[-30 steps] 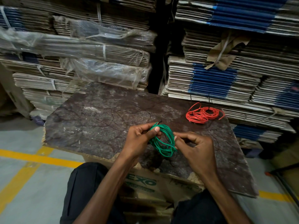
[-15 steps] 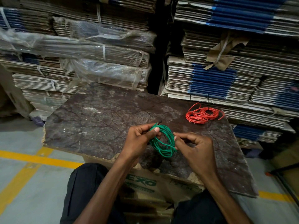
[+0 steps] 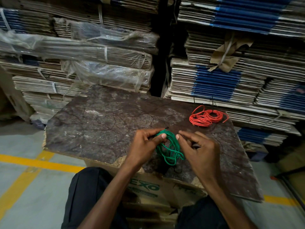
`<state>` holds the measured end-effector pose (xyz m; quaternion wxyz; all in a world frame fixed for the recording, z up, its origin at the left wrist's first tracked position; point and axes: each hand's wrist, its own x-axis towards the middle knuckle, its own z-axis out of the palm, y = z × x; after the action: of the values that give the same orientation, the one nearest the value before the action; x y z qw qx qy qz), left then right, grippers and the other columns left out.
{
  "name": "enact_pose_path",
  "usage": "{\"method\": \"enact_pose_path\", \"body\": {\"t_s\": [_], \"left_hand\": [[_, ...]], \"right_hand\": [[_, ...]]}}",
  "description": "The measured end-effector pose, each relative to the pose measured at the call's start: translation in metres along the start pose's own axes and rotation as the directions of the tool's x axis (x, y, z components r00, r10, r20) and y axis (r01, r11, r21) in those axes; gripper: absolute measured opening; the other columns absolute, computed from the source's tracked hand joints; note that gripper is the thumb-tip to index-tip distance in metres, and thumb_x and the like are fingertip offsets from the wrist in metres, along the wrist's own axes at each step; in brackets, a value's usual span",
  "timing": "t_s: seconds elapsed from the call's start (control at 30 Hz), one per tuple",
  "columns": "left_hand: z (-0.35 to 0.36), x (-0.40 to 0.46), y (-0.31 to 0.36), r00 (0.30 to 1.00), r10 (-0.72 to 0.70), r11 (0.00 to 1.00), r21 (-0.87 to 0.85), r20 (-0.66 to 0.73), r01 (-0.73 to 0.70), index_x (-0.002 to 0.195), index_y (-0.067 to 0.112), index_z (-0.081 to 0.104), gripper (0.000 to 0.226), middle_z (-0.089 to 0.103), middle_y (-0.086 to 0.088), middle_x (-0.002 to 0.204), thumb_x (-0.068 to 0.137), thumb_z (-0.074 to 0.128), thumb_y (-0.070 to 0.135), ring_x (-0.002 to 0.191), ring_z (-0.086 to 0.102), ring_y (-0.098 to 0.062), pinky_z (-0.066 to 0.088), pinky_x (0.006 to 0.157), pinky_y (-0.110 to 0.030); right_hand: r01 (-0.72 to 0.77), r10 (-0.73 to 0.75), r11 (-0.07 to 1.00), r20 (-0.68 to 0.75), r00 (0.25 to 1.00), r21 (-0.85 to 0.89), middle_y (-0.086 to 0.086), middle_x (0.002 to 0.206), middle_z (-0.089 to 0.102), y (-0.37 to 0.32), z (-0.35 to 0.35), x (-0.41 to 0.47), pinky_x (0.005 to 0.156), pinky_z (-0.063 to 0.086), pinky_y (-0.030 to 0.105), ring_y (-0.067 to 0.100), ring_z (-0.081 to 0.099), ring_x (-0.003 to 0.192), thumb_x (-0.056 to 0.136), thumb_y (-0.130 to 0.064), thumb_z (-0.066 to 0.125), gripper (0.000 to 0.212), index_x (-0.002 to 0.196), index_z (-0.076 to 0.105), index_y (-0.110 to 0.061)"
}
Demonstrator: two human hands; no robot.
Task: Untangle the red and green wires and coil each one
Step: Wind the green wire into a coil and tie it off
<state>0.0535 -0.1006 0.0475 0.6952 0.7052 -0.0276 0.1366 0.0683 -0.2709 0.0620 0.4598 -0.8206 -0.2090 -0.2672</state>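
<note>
We have the green wire (image 3: 168, 147) gathered in loops above the near part of the dark board (image 3: 102, 123), just above its chipped front edge. Our left hand (image 3: 145, 146) grips the bundle, thumb pressed across the top strands and fingers curled beneath them. Our right hand (image 3: 198, 149) sits just beside the loops on their other side, fingers curled; whether it pinches a strand we cannot tell, since the fingertips hide the contact. The red wire (image 3: 206, 117) lies coiled at the board's far right corner, well apart from the green — so the untangling looks done and that coil finished.

The step in hand, as we judge it, is closing off the green coil. A short dark-tipped end pokes up at the top of the bundle near our left thumb, and a few loops sag loose at the bottom. To do this well we should keep the left thumb firm on the strands, even out those lower loops to one size, then wind the free end around the bundle — snug enough that the springy wire does not fan open when set down.
</note>
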Motion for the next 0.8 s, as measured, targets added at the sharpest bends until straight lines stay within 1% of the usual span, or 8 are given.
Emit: {"method": "enact_pose_path", "body": {"t_s": [0.13,0.23,0.3,0.47,0.53,0.63,0.7,0.8], "left_hand": [[0.0021,-0.0008,0.0027,1.0,0.014,1.0,0.015,0.013,-0.014,0.1,0.015,0.071,0.023,0.071,0.012,0.067,0.089,0.063,-0.003,0.067,0.062,0.003,0.048,0.068,-0.014],[0.004,-0.0017,0.0043,1.0,0.013,1.0,0.011,0.025,-0.014,0.102,0.01,0.071,0.021,0.071,0.013,0.067,0.089,0.062,-0.003,0.067,0.061,0.004,0.047,0.067,-0.013],[0.0043,-0.0024,0.0054,0.999,0.013,1.0,0.01,0.031,-0.014,0.103,0.012,0.071,0.022,0.071,0.012,0.068,0.089,0.062,-0.002,0.068,0.062,0.004,0.048,0.068,-0.013],[0.0039,-0.0025,0.0052,0.999,0.001,1.0,-0.006,0.033,-0.001,0.096,0.017,0.072,0.022,0.071,0.01,0.069,0.09,0.062,-0.001,0.068,0.061,0.002,0.048,0.069,-0.014],[0.0039,-0.0012,0.0052,1.0,-0.013,0.999,-0.033,0.025,0.014,0.095,0.014,0.072,0.02,0.071,0.01,0.067,0.09,0.061,-0.002,0.066,0.061,0.003,0.048,0.067,-0.013],[0.0029,0.0005,0.0041,0.999,-0.033,0.996,-0.081,0.01,0.034,0.097,0.005,0.072,0.015,0.071,0.008,0.066,0.09,0.06,-0.003,0.065,0.06,0.002,0.047,0.065,-0.012],[0.0025,0.0013,0.0032,0.999,-0.047,0.994,-0.095,0.006,0.048,0.096,0.002,0.072,0.014,0.071,0.007,0.068,0.09,0.06,-0.001,0.066,0.061,0.001,0.047,0.066,-0.013],[0.003,0.0026,0.0031,0.998,-0.07,0.992,-0.107,0.005,0.07,0.092,0.004,0.072,0.013,0.071,0.007,0.068,0.09,0.06,0.0,0.065,0.06,0.001,0.047,0.065,-0.013]], "right_hand": [[0.056,-0.059,0.998,-0.082,0.995,-0.035,-0.001,0.062,0.062,-0.0025,-0.0001,0.0012,0.061,0.052,0.03,0.012,0.058,0.054,0.084,-0.018,0.075,0.009,0.09,0.079,-0.012],[0.079,-0.083,0.996,-0.119,0.989,-0.04,0.0,0.066,0.064,-0.0018,0.0022,0.0019,0.054,0.048,0.034,0.012,0.06,0.058,0.085,-0.015,0.075,0.006,0.084,0.078,-0.009],[0.105,-0.11,0.993,-0.133,0.985,-0.046,0.0,0.067,0.065,-0.001,0.0037,0.0014,0.053,0.047,0.034,0.012,0.059,0.058,0.085,-0.013,0.075,0.008,0.081,0.077,-0.008],[0.106,-0.108,0.994,-0.147,0.983,-0.022,0.006,0.067,0.065,0.0026,0.0047,-0.0005,0.054,0.046,0.037,0.018,0.062,0.058,0.086,-0.013,0.074,0.012,0.076,0.074,-0.007],[0.108,-0.109,0.994,-0.144,0.984,-0.011,0.004,0.068,0.067,0.0025,0.0043,-0.0009,0.055,0.047,0.036,0.017,0.062,0.059,0.086,-0.012,0.074,0.01,0.077,0.075,-0.007],[0.104,-0.103,0.995,-0.133,0.986,-0.002,0.0,0.07,0.067,0.0014,0.0033,-0.0007,0.057,0.048,0.03,0.012,0.062,0.06,0.084,-0.01,0.075,0.006,0.079,0.076,-0.007],[0.095,-0.094,0.995,-0.123,0.988,0.006,-0.002,0.069,0.066,0.0016,0.003,-0.0004,0.056,0.046,0.026,0.009,0.061,0.06,0.084,-0.01,0.075,0.004,0.08,0.077,-0.008],[0.09,-0.086,0.996,-0.122,0.989,0.022,-0.002,0.065,0.063,0.0027,0.0039,-0.0008,0.054,0.046,0.031,0.013,0.06,0.058,0.084,-0.009,0.075,0.006,0.078,0.076,-0.008]]}}
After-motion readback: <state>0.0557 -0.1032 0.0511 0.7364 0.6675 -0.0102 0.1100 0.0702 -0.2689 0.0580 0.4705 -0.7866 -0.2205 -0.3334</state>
